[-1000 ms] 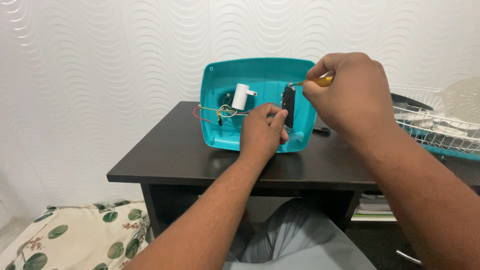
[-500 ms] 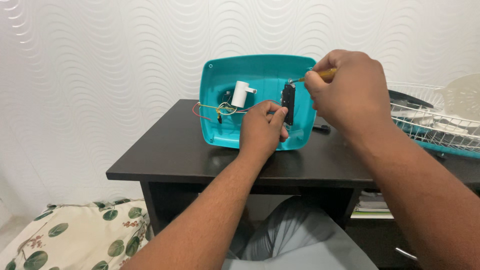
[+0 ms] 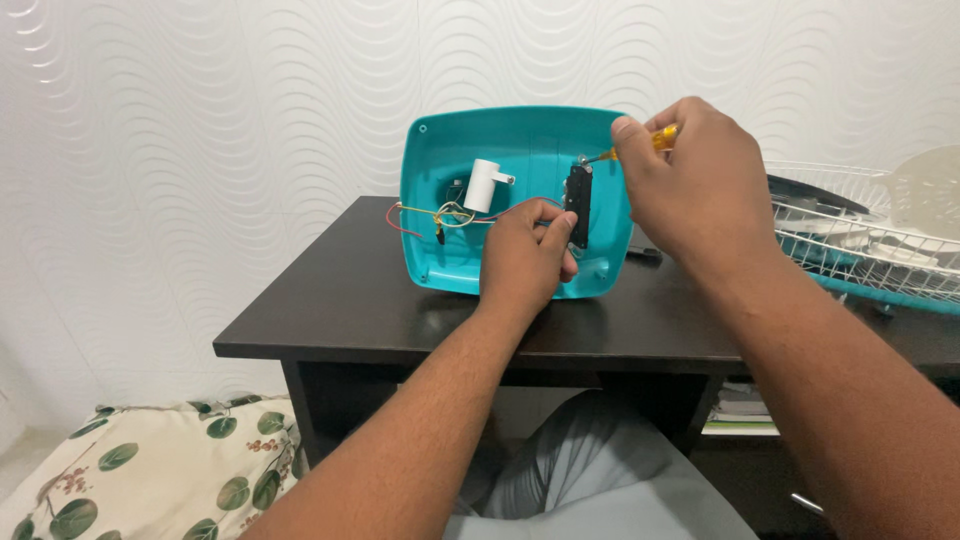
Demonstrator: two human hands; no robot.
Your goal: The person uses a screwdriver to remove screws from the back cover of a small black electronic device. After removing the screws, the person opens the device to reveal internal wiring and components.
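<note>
The teal plastic housing [image 3: 520, 150] stood tilted on its lower edge at the centre of the frame, on the dark counter [image 3: 380, 300], its hollow inside facing the camera. Nearest the lens, at the lower left, lay a cushion [image 3: 150, 470] printed with green leaves, and grey-clad knees showed at the bottom centre beneath the counter. Above them the left hand [image 3: 525, 255] reached up from the bottom of the frame, its grip closed with thumb and fingertips pinched on the lower end of a black switch block [image 3: 577, 205] mounted upright inside the housing. The right hand [image 3: 700, 190], entering from the lower right, had its grip wrapped tight around a yellow-handled screwdriver [image 3: 640, 143], whose metal tip met the top of the black block. Left of the block, a small white cylinder [image 3: 483, 185] sat inside the housing, with red, yellow and green wires [image 3: 440, 215] trailing toward the shell's left rim. At the right edge of the frame, a white wire fan guard [image 3: 860, 250] rested on the counter. A white wall with a wavy relief pattern [image 3: 200, 120] filled the background.
</note>
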